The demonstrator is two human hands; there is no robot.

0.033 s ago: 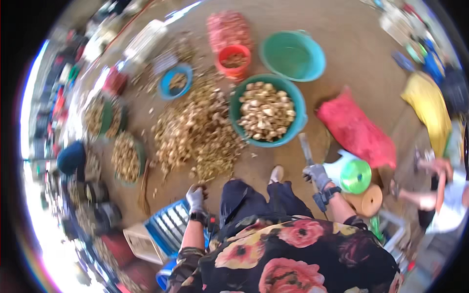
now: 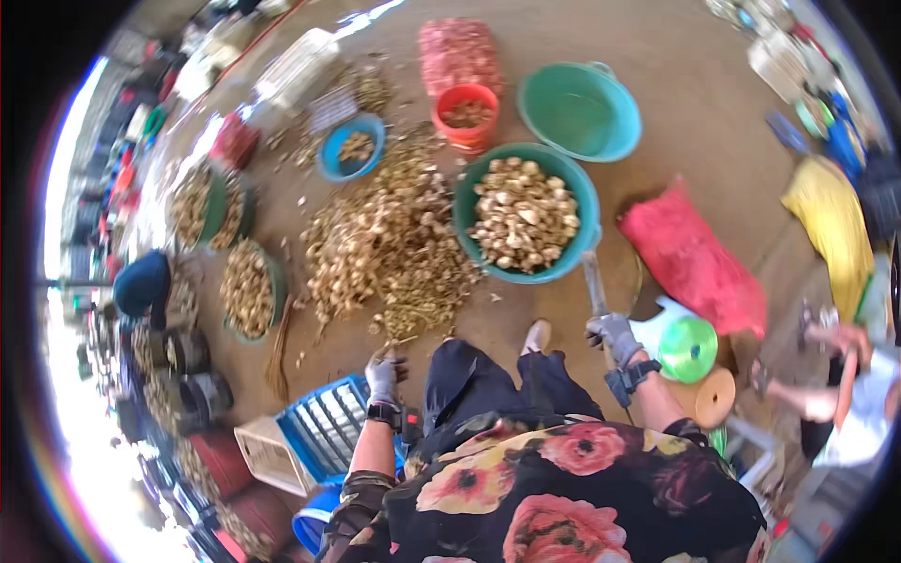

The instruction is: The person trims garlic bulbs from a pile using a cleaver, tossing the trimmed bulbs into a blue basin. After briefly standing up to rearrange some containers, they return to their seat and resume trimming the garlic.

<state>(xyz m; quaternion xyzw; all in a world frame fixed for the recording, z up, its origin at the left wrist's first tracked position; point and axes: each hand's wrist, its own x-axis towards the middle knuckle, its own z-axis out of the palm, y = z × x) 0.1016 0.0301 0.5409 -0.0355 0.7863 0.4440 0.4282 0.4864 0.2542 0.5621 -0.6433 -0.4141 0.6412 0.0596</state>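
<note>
My right hand (image 2: 614, 338), in a grey glove, is closed round the lower end of a long flat greyish blade (image 2: 594, 283), pointing away toward the big green tub (image 2: 591, 225). That tub is heaped with pale bulbs that look like garlic (image 2: 524, 214). My left hand (image 2: 383, 375), also gloved, hangs by my left leg, just beyond the blue crate (image 2: 327, 422). Its fingers are loosely bent and apart, with nothing seen in them. Ahead of it on the floor spreads a large pile of bulbs and dry stalks (image 2: 375, 253).
Beyond the full tub stand another green tub (image 2: 577, 113), a red bucket (image 2: 466, 117) and a blue basin (image 2: 352, 148). A red sack (image 2: 694, 253) and a green roll (image 2: 688, 350) lie right. A broom (image 2: 278, 361) lies left. Another person (image 2: 854, 375) sits far right.
The whole view has shifted slightly, so the tubs and pile appear a little further right. Both hands keep about the same pose, the right one still round the blade.
</note>
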